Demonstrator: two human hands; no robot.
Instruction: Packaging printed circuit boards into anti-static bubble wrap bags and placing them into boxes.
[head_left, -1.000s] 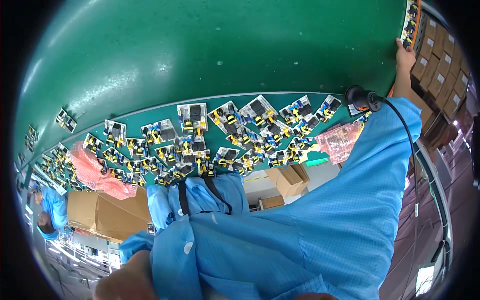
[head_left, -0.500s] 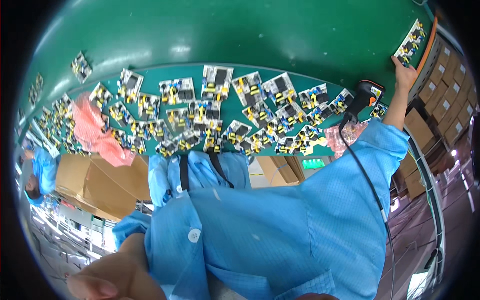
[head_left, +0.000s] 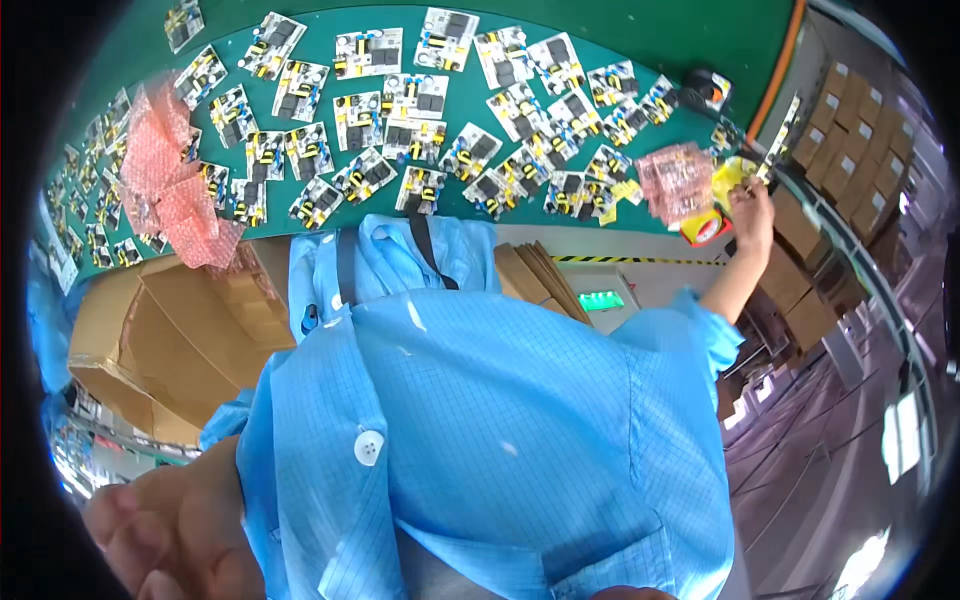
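At the table's right end, my right hand (head_left: 752,212) is closed on the lower end of a circuit board (head_left: 784,135), which stands up nearly edge-on. Just beside that hand lie a yellow object (head_left: 733,178) with a red-edged part, its kind unclear, and a pink bubble-wrap bundle (head_left: 676,185). A black and orange handheld scanner (head_left: 706,92) rests farther back. Low at the left and close to the camera, my left hand (head_left: 175,520) is raised with its fingers curled in; nothing shows in it. It is partly cut off by the picture's dark rim.
Several circuit boards (head_left: 368,52) with black, yellow and blue parts cover the green table (head_left: 620,35). Pink bubble wrap (head_left: 185,190) hangs over the near left edge, above an open cardboard box (head_left: 180,330). Stacked cartons (head_left: 850,130) stand at the right, past an orange edge strip (head_left: 778,70).
My right hand has come nearer from the far right corner, bringing the board with it. The view has shifted, so the table sits higher in the picture. My left hand shows more curled fingers.
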